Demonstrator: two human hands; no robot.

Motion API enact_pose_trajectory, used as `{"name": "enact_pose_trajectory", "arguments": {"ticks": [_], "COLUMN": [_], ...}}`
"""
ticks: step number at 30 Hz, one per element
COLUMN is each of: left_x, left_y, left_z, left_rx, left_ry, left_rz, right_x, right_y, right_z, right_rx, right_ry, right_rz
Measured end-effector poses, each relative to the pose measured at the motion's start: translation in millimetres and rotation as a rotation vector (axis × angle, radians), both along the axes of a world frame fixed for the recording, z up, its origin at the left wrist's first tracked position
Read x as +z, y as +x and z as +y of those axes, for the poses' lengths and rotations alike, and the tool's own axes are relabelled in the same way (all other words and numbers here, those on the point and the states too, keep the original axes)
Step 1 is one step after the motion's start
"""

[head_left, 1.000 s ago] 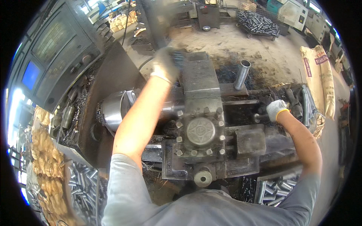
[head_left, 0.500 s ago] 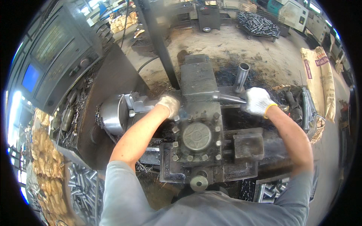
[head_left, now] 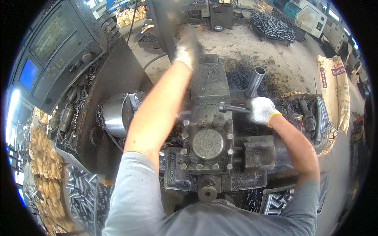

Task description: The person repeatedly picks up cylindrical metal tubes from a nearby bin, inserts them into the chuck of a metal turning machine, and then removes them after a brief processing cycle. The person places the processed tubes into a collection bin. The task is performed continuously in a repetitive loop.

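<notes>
My right hand (head_left: 262,111), in a white knit glove, is closed around a metal bar (head_left: 237,109) with a round, socket-like head. That head rests over the right side of the lathe's square tool post (head_left: 208,144), which several bolts ring. Just behind this hand a steel tube (head_left: 255,82) stands up, leaning slightly right. My gloved left hand (head_left: 186,57) reaches far forward beside a dark upright post (head_left: 160,33); motion smears its fingers, so their grip cannot be made out. Left of my forearm is the round steel chuck (head_left: 118,115), partly hidden by it.
A dark machine panel with a blue screen (head_left: 28,74) rises at the left, above a chip-covered metal guard (head_left: 112,74). Metal tubes fill a bin (head_left: 80,196) at lower left and a wire cart (head_left: 273,27) at the back. A paper sack (head_left: 334,92) stands at right.
My left hand has swung from beside the chuck, forward and away, to the upright post. My right hand stays on the bar, having shifted only slightly.
</notes>
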State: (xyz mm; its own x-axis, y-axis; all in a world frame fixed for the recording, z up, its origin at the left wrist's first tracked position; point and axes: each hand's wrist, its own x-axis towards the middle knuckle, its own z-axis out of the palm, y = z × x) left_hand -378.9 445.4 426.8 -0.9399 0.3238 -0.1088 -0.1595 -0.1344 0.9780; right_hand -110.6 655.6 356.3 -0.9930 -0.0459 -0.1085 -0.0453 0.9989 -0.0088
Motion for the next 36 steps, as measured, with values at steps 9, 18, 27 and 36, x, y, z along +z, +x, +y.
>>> {"name": "enact_pose_trajectory", "arguments": {"ticks": [9,18,27,36], "left_x": [-22,-109,-109,-104], "left_y": [73,126,123,124], "left_z": [-171,-174,-175,-179], "left_rx": [-0.595,-0.202,-0.242,-0.243], "left_ry": [-1.611,-1.483,-1.525,-1.438], "left_rz": [0.681,1.362,1.361,1.353], "right_x": [-4,-47,-49,-58], "right_y": [-41,-84,-93,-96], "right_z": [-51,-103,-100,-101], "right_rx": [0.149,0.323,0.403,0.330], "right_ry": [-0.197,-0.221,-0.275,-0.297], "right_rz": [-0.006,-0.096,-0.095,-0.144]}}
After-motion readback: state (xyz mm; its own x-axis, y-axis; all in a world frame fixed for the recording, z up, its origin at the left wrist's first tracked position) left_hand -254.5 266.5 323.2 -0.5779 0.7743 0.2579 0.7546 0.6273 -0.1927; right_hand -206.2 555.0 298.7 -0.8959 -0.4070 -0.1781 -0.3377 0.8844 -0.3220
